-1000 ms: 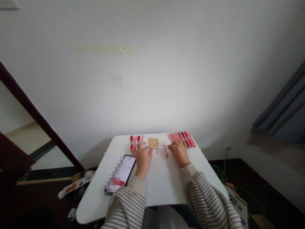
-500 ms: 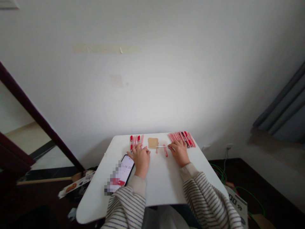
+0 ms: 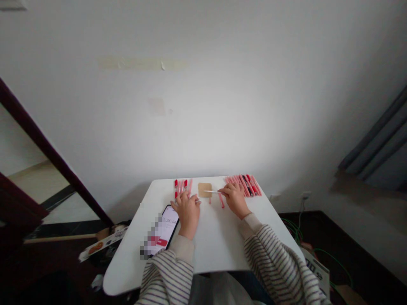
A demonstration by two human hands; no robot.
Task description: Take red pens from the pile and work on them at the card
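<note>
Thin white refill [image 3: 211,192] was pinched in right hand [image 3: 234,200], tip aimed 9 o'clock over brown card [image 3: 204,189]; left hand [image 3: 187,209] was rested curled on surface [image 3: 216,245], contents unclear; steady tip placement judged needed.

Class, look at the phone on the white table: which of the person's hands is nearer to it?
Left. The left hand rests beside the top right corner of the phone. The right hand is farther right, holding a thin white stick.

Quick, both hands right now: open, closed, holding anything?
Left hand: curled on the white table beside a short row of red pens; contents cannot be told.
Right hand: closed on a thin white stick.
</note>
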